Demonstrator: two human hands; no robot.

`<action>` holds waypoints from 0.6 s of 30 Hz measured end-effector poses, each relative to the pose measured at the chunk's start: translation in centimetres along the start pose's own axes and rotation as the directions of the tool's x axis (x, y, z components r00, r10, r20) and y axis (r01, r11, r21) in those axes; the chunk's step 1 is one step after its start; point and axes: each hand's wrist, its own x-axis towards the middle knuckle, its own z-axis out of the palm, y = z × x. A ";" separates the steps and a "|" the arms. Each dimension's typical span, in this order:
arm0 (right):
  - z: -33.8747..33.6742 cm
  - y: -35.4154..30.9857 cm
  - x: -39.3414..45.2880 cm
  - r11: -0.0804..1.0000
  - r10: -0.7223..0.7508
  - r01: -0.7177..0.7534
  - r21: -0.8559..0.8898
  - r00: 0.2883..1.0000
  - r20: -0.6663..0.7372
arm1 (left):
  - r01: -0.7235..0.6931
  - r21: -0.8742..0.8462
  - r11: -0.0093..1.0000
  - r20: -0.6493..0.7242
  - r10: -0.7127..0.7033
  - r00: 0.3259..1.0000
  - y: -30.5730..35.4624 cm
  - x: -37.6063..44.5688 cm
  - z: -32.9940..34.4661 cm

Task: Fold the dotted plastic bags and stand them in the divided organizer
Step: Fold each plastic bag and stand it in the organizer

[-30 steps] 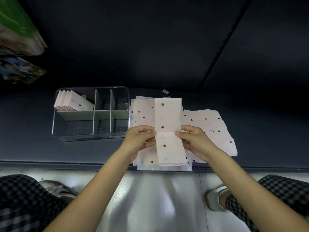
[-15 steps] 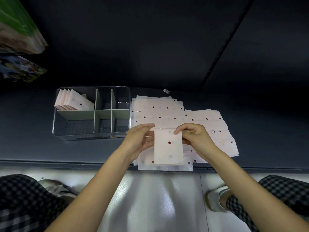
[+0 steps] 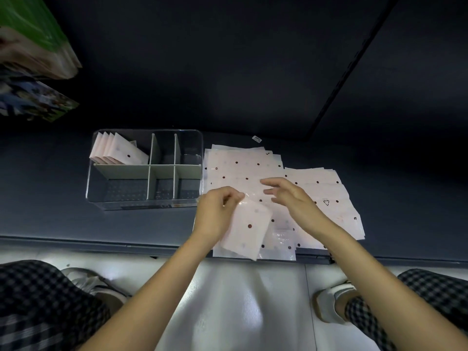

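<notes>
My left hand [image 3: 217, 214] pinches the top corner of a folded pale pink dotted bag [image 3: 248, 229], which hangs tilted over the front of the flat bag pile [image 3: 253, 168]. Just right of it my right hand [image 3: 293, 198] hovers with fingers spread, holding nothing. The clear divided organizer [image 3: 144, 201] stands to the left of the pile. Its back left compartment holds several folded bags [image 3: 114, 150] standing on edge; the other compartments show no bags.
A second spread of flat bags [image 3: 336, 198] lies to the right on the dark shelf surface [image 3: 50, 198]. Its front edge [image 3: 101, 243] runs just below my hands. Green and printed packages [image 3: 33, 46] hang at upper left. A small label [image 3: 257, 138] lies behind the pile.
The long strip was folded in half into a small square. My right hand has let go and opened; my left hand now holds the folded bag alone, tilted toward the left.
</notes>
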 end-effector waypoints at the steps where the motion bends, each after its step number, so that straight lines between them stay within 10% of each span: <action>1: 0.0 -0.3 0.2 0.997 -0.004 0.009 -0.079 0.998 0.068 | -0.071 0.083 0.994 0.028 0.069 0.997 0.2 -0.1 -0.1; 6: 0.9 -2.2 0.4 0.928 0.099 0.070 -0.366 0.901 0.423 | -0.257 0.176 0.950 0.175 0.227 0.958 1.6 -0.4 -0.7; 12: 0.7 -2.8 0.8 0.983 0.162 -0.120 -0.140 0.923 0.350 | -0.019 -0.280 0.960 0.212 0.081 0.974 1.7 1.1 -3.9; 18: 2.0 -3.9 2.6 0.983 0.175 -0.184 0.005 0.945 0.275 | 0.201 -0.225 0.953 0.396 -0.099 0.913 -1.8 1.9 -6.7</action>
